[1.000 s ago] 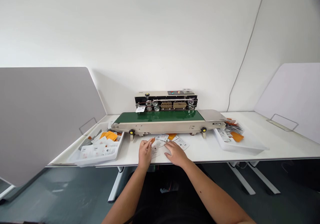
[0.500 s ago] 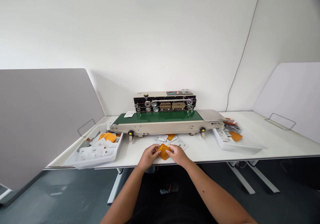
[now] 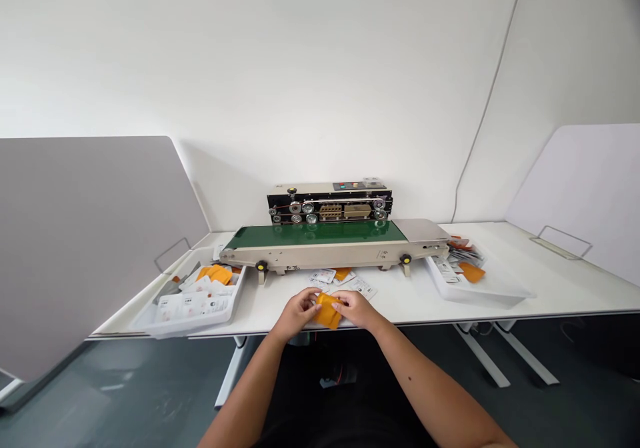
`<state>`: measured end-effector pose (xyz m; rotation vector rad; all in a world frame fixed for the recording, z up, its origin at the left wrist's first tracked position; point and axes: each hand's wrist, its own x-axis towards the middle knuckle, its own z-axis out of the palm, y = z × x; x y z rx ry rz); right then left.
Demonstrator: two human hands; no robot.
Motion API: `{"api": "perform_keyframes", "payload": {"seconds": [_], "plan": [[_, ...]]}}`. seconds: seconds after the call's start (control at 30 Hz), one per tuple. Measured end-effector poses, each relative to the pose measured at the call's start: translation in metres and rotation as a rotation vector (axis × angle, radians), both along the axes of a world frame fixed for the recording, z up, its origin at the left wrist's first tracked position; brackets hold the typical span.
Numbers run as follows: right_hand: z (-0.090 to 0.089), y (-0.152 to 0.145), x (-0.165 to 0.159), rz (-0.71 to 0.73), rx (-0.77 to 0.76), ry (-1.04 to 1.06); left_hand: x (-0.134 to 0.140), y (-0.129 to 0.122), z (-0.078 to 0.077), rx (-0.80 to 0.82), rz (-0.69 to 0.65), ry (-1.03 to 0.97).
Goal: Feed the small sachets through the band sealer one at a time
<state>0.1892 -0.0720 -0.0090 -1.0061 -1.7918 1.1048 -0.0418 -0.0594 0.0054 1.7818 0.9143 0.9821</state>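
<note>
While both hands meet at the near edge of the table (image 3: pixel 400 301), the left hand (image 3: pixel 296 313) and the right hand (image 3: pixel 357 309) each pinch one side of an orange pouch (image 3: pixel 327 311), fingers closed on it. Just beyond lie loose white packets (image 3: pixel 360 287). Farther back stands a sealing machine (image 3: pixel 330 231) with a green belt, a tray (image 3: pixel 193 301) on the left and another tray (image 3: pixel 475 285) on the right.

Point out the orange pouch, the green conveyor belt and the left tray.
orange pouch (image 3: pixel 327 311), head view, middle of its face.
green conveyor belt (image 3: pixel 320 233), head view, belt centre.
left tray (image 3: pixel 193 325), head view, front rim.
</note>
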Motion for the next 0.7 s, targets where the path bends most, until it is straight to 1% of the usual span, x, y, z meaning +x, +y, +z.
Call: {"api": "perform_keyframes", "payload": {"seconds": [0.1, 0.2, 0.37, 0.6, 0.7], "plan": [[0.0012, 0.0006, 0.0014, 0.034, 0.01, -0.077, -0.0002, -0.006, 0.0062, 0.068, -0.055, 0.153], [-0.0013, 0.0034, 0.002, 0.03, -0.016, -0.099, 0.0014, -0.0089, 0.0085, 0.084, -0.06, 0.213], [-0.0042, 0.0065, 0.0012, -0.001, -0.003, -0.07, 0.002, -0.0066, 0.005, 0.028, -0.046, 0.135], [-0.002, 0.0025, 0.0017, -0.037, -0.035, 0.061, 0.0013, -0.0039, 0.0038, -0.039, -0.002, 0.07], [-0.0018, 0.001, 0.0018, -0.048, -0.015, 0.068, 0.0015, -0.0036, 0.0026, -0.056, -0.003, 0.044]]}}
